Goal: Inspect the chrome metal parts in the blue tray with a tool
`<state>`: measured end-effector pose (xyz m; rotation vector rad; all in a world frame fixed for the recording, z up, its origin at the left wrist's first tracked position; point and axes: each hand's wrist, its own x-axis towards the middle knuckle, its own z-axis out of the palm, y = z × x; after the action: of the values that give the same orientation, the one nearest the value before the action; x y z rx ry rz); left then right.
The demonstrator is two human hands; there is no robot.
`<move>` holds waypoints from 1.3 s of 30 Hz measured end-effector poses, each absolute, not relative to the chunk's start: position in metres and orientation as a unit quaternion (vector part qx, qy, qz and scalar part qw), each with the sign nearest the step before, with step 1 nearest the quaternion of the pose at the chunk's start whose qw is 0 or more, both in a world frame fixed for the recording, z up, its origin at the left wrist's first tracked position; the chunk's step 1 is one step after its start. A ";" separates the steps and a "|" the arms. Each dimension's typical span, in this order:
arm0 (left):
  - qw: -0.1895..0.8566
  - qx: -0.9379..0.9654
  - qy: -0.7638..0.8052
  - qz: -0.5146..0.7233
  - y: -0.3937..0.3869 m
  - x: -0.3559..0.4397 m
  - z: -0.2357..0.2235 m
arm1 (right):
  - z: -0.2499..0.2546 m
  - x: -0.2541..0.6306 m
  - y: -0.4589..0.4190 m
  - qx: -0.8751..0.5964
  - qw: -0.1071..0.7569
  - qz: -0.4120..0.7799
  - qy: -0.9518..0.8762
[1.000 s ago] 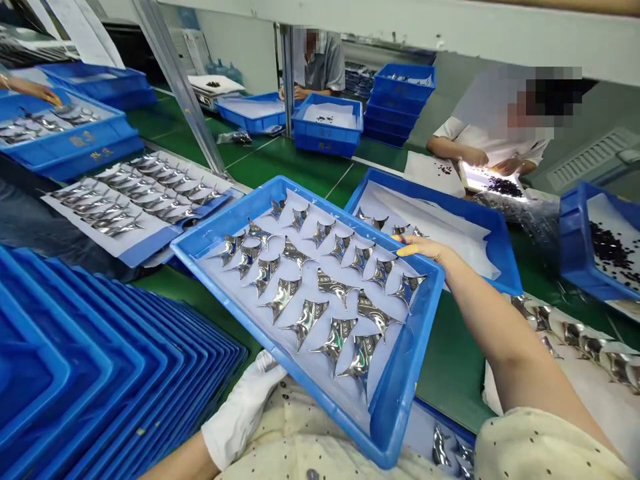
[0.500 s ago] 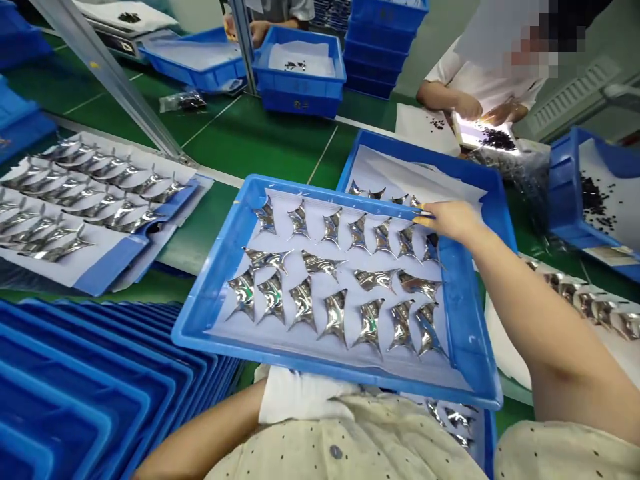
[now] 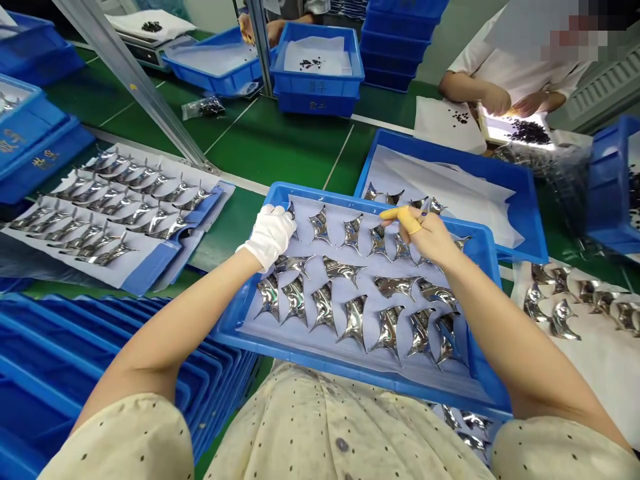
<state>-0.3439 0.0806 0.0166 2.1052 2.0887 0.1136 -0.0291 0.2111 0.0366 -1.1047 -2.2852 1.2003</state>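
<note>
A blue tray [image 3: 483, 260] lined with white paper lies in front of me, with rows of shiny, four-pointed metal pieces [image 3: 323, 305] in it. My left hand [image 3: 273, 237], in a white glove, is at the tray's far left corner. Its fingers are curled beside a metal piece [image 3: 293, 217], partly covering it; what they grip is hidden. Over the far row, toward the right, hovers my right hand [image 3: 417, 230]. It wears yellow finger covers, and its index finger stretches left above the pieces. I see nothing held in it.
Left stand metal pieces on a paper-covered board [image 3: 155, 260] and stacked blue trays [image 3: 100, 373]. Another blue tray [image 3: 530, 200] lies behind mine. More pieces [image 3: 565, 320] lie right. A metal post [image 3: 140, 87] rises at left. Two co-workers' hands [image 3: 505, 100] [image 3: 260, 30] work across the green table.
My left hand has come up from below the tray to its far left corner. My right hand has left the far rim and now hovers over the far row. The view has shifted.
</note>
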 end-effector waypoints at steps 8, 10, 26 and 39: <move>0.150 0.617 0.753 0.172 0.081 -0.352 0.045 | 0.038 -0.081 0.184 -0.297 0.281 0.468 -0.784; 0.288 0.576 0.709 0.289 0.076 -0.343 0.067 | 0.042 -0.093 0.176 -0.277 0.304 0.482 -0.774; 0.396 0.519 0.542 0.530 0.069 -0.279 0.044 | 0.011 -0.104 0.153 -0.262 0.274 0.723 -0.577; 0.434 0.458 0.551 0.546 0.068 -0.278 0.043 | 0.020 -0.099 0.142 -0.279 0.283 0.685 -0.611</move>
<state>-0.2782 0.0677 0.0435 1.1410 1.3711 1.3603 -0.0993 0.1420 0.0203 -0.7477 -1.6356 1.8326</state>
